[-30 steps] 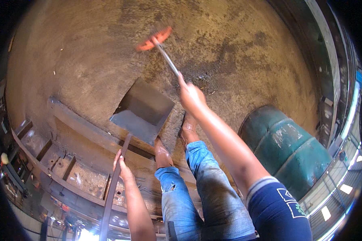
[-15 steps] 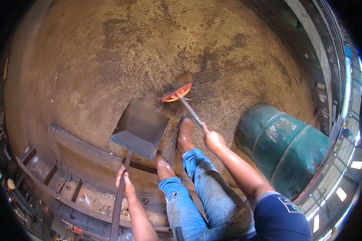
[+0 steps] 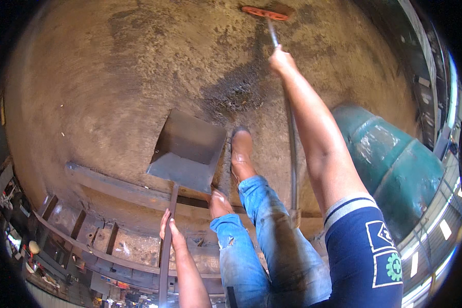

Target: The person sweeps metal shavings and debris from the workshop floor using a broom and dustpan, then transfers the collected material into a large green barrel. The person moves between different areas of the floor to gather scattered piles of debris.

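Dustpan (image 3: 187, 149): long-handled metal pan, sat flat on the dusty concrete floor (image 3: 97, 87) near centre, open mouth facing up-frame twd the dirt pile; its back edge was just above a steel beam (image 3: 113, 187) running across the floor
Dustpan handle (image 3: 167, 241): thin dark rod, ran from pan's back edge down to lower edge of pic, roughly upright in view
Left hand (image 3: 168, 231): came in from bottom, fingers wrapped round the handle abt halfway up, closed on it; thumb side hard to make out
Floor frame (image 3: 87, 231): lower left, metal rails w/ box-like bays, below the beam
Dirt pile (image 3: 236, 92): dark patch of grit & debris, just beyond pan's mouth, not touching it as far as seen
Legs: blue jeans (image 3: 262, 231), torn at one knee; brown boots, one boot (image 3: 241, 151) just right of the pan, almost touching its side, other foot behind it near the beam
Broom head (image 3: 266, 11): orange/red, at top of view, on the floor well past the dirt pile
Broom stick (image 3: 273, 38): light metal, ran from head down to right hand
Right hand (image 3: 281, 59): arm stretched out far fwd, fist clenched round the stick; fingers not seen individually
Sleeve (image 3: 367, 246): dark blue w/ white stripes & patches, lower right
Drum (image 3: 395, 164): big green barrel lying on its side, right of the arm, apart from broom & pan
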Demonstrator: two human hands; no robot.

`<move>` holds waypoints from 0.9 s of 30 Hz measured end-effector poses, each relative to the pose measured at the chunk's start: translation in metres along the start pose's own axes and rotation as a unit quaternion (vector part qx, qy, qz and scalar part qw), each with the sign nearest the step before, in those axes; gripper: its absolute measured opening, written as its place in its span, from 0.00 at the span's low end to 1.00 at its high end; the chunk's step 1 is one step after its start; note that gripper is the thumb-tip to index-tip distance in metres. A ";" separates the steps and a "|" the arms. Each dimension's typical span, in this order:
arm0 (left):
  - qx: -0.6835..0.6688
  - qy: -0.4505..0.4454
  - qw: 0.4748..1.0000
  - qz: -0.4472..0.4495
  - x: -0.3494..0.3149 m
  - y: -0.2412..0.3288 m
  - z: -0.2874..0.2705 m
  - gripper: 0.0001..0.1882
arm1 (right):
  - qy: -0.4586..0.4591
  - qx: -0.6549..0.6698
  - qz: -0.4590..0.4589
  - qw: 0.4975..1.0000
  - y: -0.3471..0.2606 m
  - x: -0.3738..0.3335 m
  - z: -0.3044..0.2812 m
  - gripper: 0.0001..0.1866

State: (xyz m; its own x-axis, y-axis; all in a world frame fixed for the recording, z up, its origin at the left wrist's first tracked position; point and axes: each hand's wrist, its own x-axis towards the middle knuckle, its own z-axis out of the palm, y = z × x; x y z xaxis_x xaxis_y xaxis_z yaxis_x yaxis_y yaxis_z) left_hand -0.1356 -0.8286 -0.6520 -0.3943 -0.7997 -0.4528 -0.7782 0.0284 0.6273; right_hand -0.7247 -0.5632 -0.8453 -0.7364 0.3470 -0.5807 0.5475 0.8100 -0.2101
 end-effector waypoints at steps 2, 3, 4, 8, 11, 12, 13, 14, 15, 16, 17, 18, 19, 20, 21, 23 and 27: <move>0.008 0.017 1.000 0.017 -0.005 -0.003 -0.001 0.15 | -0.084 0.032 0.024 0.996 0.011 -0.042 0.017 0.33; 0.005 0.020 0.999 0.032 -0.002 0.000 0.002 0.15 | -0.107 -0.014 -0.002 0.994 0.040 -0.059 0.019 0.33; 0.007 0.024 0.999 0.022 -0.005 -0.001 -0.001 0.15 | -0.135 -0.092 -0.095 0.982 0.064 -0.089 0.023 0.30; -0.007 0.048 0.999 -0.014 -0.011 -0.009 0.000 0.15 | -0.247 -0.181 -0.191 0.933 0.098 -0.199 -0.030 0.36; 0.023 0.028 0.999 -0.021 -0.007 0.000 -0.003 0.15 | -0.228 -0.130 -0.205 0.943 0.126 -0.240 -0.074 0.33; 0.020 0.006 1.000 -0.008 0.004 0.005 0.001 0.16 | -0.215 -0.143 -0.180 0.949 0.136 -0.247 -0.097 0.34; 0.020 0.002 1.000 -0.003 0.004 0.004 -0.004 0.16 | -0.206 -0.164 -0.183 0.947 0.138 -0.246 -0.109 0.35; 0.019 -0.001 1.000 0.001 -0.001 0.001 -0.012 0.16 | -0.179 -0.162 -0.201 0.949 0.138 -0.247 -0.120 0.34; -0.012 0.008 1.000 0.009 0.000 -0.006 -0.011 0.16 | -0.132 -0.183 -0.231 0.946 0.148 -0.240 -0.128 0.33; -0.011 0.011 1.000 0.013 -0.001 -0.011 -0.012 0.16 | -0.101 -0.223 -0.248 0.937 0.149 -0.232 -0.137 0.32; -0.011 0.013 1.000 0.017 -0.001 -0.013 -0.011 0.16 | -0.070 -0.237 -0.242 0.938 0.150 -0.223 -0.147 0.27; -0.011 0.015 1.000 0.021 -0.002 -0.016 -0.009 0.16 | -0.047 -0.236 -0.212 0.947 0.147 -0.213 -0.158 0.21; -0.006 0.022 1.000 0.016 -0.003 -0.019 -0.008 0.16 | -0.024 -0.257 -0.211 0.943 0.136 -0.209 -0.170 0.17; -0.002 0.029 1.000 0.011 -0.005 -0.021 -0.008 0.16 | 0.002 -0.279 -0.204 0.938 0.140 -0.193 -0.174 0.16; 0.001 0.032 0.999 0.008 -0.004 -0.022 -0.006 0.17 | 0.014 -0.270 -0.218 0.938 0.160 -0.166 -0.179 0.15; 0.002 0.035 0.999 0.010 -0.008 -0.025 -0.008 0.16 | 0.033 -0.266 -0.211 0.940 0.188 -0.115 -0.181 0.25; -0.018 0.024 0.999 -0.010 -0.012 -0.021 -0.012 0.16 | 0.016 -0.331 -0.073 0.941 0.181 -0.083 -0.176 0.25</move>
State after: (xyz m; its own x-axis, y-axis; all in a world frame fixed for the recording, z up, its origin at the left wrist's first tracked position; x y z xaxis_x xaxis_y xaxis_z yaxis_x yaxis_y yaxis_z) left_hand -0.1085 -0.8264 -0.6518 -0.3540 -0.8281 -0.4347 -0.7667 -0.0092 0.6419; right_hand -0.6344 -0.3620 -0.6968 -0.8020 0.2155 -0.5570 0.0808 0.9632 0.2563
